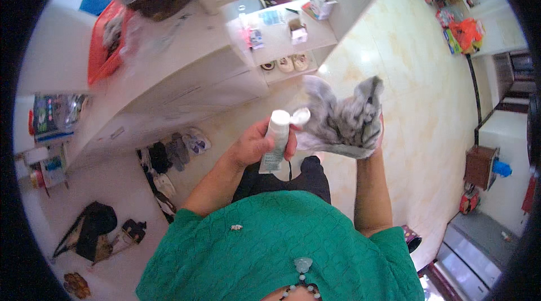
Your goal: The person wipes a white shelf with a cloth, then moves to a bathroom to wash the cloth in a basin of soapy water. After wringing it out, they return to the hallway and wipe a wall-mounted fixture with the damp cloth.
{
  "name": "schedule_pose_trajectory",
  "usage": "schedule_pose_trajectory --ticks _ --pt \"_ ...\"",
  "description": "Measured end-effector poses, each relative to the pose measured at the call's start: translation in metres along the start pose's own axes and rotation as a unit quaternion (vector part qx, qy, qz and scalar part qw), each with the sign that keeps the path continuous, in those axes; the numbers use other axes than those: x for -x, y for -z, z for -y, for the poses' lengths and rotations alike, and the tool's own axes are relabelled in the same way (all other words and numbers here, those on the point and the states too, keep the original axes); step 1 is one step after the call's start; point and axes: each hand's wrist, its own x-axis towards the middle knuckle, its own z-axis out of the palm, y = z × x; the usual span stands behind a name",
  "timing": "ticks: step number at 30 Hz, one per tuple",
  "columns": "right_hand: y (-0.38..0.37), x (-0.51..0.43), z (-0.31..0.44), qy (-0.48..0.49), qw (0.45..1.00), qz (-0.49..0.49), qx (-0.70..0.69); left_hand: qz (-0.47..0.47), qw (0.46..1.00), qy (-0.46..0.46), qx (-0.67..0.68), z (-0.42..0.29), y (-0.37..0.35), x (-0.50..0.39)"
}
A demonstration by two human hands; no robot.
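My left hand (255,144) is closed around a white squeeze tube (274,149) with pale green print, held upright in front of my body. The flip cap (301,117) at its top stands open, tilted to the right. Just right of it, a crumpled grey and white cloth (353,123) hangs blurred from my right hand (380,134). That hand grips the cloth at its right edge, and most of its fingers are hidden behind the fabric. The cap overlaps the left part of the cloth.
A white cabinet (186,85) with a curved top runs along the left. Its shelves hold small boxes and white shoes (293,63). A red basket (105,43) stands on top. More shoes (171,153) lie below. A brown box (480,167) is at the far right.
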Motion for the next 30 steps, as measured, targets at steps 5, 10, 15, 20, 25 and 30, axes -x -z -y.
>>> schedule_pose_trajectory --ticks 5,10,15,20,25,30 --pt "-0.085 0.021 -0.013 0.064 0.864 0.122 0.485 -0.065 0.997 0.005 0.050 -0.038 0.013 0.030" --pt "-0.171 -0.023 -0.018 0.086 0.771 0.257 0.576 -0.102 0.972 0.050 -0.203 -0.074 0.018 0.048" --pt "-0.198 -0.071 -0.008 0.057 0.485 0.484 0.726 -0.110 0.816 0.152 -0.546 -0.094 0.017 0.059" --pt "-0.185 -0.095 -0.003 -0.087 0.457 0.549 0.694 -0.105 0.735 0.179 -0.645 -0.081 0.003 0.061" --pt "-0.178 -0.100 0.018 -0.040 0.794 0.428 0.430 -0.338 0.860 0.091 -0.370 -0.068 -0.007 0.069" --pt "-0.185 -0.089 -0.029 0.206 0.674 0.479 0.523 -0.307 0.793 -0.097 -0.517 -0.041 0.001 0.049"
